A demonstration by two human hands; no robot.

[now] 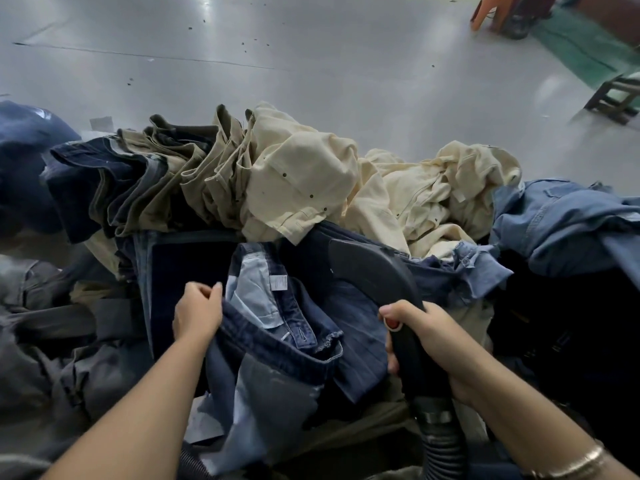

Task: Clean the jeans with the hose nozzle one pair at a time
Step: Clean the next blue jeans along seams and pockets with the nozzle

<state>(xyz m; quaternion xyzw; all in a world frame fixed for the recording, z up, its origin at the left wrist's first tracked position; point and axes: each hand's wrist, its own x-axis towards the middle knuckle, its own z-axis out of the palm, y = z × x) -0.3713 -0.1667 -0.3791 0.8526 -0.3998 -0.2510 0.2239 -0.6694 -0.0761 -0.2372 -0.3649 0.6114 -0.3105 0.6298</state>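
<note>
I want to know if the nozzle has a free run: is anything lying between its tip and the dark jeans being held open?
Nothing visible does. The hose nozzle in the right hand lies directly on the dark jeans, whose waistband the left hand grips.

The tip of the black hose nozzle is hidden behind the cream trousers. The ribbed hose leaves at the lower edge. The fingertips of the left hand are hidden in the dark jeans. The stool at right is cut off and blurred. The print on the small white label is too small to read.
</note>
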